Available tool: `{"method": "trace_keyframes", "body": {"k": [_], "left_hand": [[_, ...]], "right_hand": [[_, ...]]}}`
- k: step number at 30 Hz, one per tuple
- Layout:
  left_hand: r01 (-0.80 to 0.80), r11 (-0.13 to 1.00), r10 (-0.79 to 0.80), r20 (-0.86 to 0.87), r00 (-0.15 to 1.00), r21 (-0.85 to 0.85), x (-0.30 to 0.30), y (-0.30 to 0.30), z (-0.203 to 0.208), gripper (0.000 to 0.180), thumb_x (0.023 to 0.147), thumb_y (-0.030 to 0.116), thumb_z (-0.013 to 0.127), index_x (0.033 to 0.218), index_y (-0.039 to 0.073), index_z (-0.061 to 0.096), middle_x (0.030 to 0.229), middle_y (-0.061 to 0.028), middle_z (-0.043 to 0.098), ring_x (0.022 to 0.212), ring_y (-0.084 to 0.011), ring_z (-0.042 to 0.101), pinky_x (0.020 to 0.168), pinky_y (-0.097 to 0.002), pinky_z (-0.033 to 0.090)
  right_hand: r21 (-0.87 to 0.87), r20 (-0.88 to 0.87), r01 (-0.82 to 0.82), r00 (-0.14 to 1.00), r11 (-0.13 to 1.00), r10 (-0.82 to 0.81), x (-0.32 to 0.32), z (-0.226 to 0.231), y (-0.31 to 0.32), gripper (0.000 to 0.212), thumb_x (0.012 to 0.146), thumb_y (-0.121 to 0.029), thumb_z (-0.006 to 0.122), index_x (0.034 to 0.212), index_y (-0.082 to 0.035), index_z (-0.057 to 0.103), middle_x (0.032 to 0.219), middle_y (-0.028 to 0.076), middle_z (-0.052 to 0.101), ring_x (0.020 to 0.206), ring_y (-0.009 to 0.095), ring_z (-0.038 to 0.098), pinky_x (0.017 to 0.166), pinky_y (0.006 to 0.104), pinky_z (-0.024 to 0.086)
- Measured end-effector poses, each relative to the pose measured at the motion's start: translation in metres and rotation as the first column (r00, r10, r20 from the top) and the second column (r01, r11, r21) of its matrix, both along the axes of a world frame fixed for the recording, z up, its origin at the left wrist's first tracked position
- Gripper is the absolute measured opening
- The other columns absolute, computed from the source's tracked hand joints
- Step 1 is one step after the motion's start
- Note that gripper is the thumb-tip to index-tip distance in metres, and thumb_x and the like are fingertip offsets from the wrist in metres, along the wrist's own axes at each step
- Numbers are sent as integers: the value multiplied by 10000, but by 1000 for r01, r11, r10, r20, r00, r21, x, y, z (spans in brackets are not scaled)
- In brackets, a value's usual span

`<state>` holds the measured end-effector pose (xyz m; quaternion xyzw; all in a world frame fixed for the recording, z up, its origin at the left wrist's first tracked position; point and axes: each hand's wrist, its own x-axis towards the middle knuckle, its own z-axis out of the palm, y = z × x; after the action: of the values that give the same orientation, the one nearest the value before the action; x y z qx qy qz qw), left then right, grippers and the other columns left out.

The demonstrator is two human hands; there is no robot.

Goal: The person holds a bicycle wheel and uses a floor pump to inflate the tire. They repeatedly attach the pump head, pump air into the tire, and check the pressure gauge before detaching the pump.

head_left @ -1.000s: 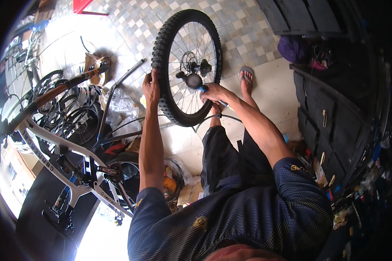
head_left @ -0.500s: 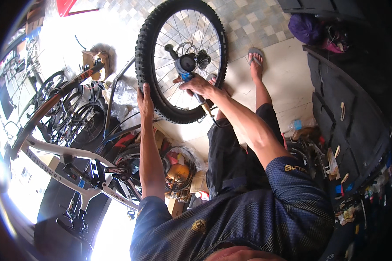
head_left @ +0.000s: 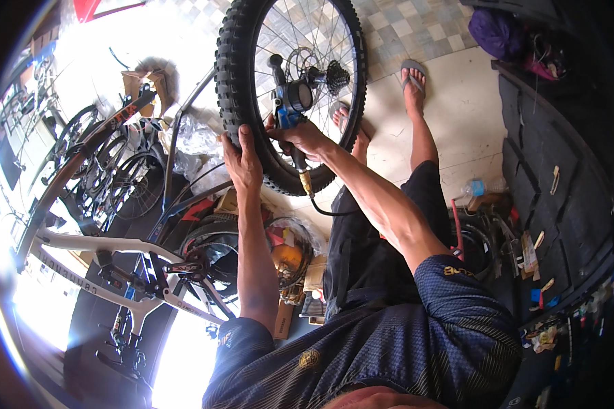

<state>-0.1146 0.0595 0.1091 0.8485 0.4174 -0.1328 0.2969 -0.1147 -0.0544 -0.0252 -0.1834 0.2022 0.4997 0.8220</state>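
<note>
A bicycle wheel (head_left: 226,71) with a knobby black tyre, a disc rotor and a cassette (head_left: 338,76) stands upright in front of me. My left hand (head_left: 243,163) grips the tyre's near left side, thumb up along the tread; its other fingers are partly hidden. My right hand (head_left: 305,138) is wrapped round the handle of a blue tyre inflator gun (head_left: 288,114) with a round gauge. A black hose (head_left: 327,213) runs from a brass fitting at the handle's lower end. The gun is in front of the spokes near the rim; whether it is joined to the valve is hidden.
A white bike frame (head_left: 99,242) lies at the left, with several bicycles (head_left: 133,180) behind it. Boxes and a coiled tyre (head_left: 218,255) lie below my left forearm. At the right stands a dark panelled cabinet (head_left: 552,177), with a purple bag (head_left: 496,33) beyond it.
My right hand has brought the inflator gun nearer the wheel's near left rim and tilted it. The wheel appears slightly larger. My left hand stays on the tyre. The whole view has shifted a little.
</note>
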Motion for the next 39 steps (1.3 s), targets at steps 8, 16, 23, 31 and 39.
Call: {"method": "trace_keyframes", "body": {"k": [8, 16, 23, 31, 39], "left_hand": [[-3, 1000, 2, -15, 1000, -23, 17, -12, 9, 1064, 940, 761, 481, 1467, -158, 389, 1390, -360, 527, 1294, -427, 530, 1102, -440, 391], [31, 998, -37, 111, 993, 55, 11, -14, -1, 733, 978, 646, 553, 1139, -69, 575, 982, -237, 652, 899, -339, 625, 834, -440, 487], [29, 1000, -29, 96, 995, 5, 6, -12, 0, 788, 983, 656, 537, 1272, -77, 554, 1113, -261, 639, 1022, -355, 612, 933, -449, 468], [-200, 806, 208, -49, 977, -557, -20, 38, -10, 805, 1045, 620, 433, 1467, -66, 446, 1353, -231, 588, 1194, -296, 604, 1070, -384, 449], [-312, 369, 444, -129, 887, -875, -18, 30, -18, 815, 981, 708, 456, 1416, 19, 486, 1191, -203, 664, 1122, -390, 672, 971, -524, 551]], "right_hand": [[-40, -138, 72, 987, 997, -77, 11, 11, -3, 196, 875, -82, 790, 1036, -94, 677, 802, -20, 666, 550, 73, 549, 501, 235, 428], [-57, -227, 112, 966, 992, -122, 12, 16, -7, 219, 858, -54, 792, 1039, -99, 677, 802, -27, 661, 529, 61, 532, 477, 206, 423], [-219, -70, 56, 995, 974, -73, 22, 9, -28, 280, 838, -130, 834, 1064, -75, 678, 812, -1, 666, 535, 66, 555, 469, 226, 458], [-670, 503, -49, 704, 741, 502, 33, -21, -144, 238, 874, -140, 709, 1077, -45, 627, 785, 47, 648, 683, 222, 637, 614, 356, 527], [-846, 531, 81, 40, 527, 846, -4, -49, -154, 482, 834, -193, 701, 1194, 69, 519, 1105, 333, 650, 978, 437, 701, 858, 494, 572]]}}
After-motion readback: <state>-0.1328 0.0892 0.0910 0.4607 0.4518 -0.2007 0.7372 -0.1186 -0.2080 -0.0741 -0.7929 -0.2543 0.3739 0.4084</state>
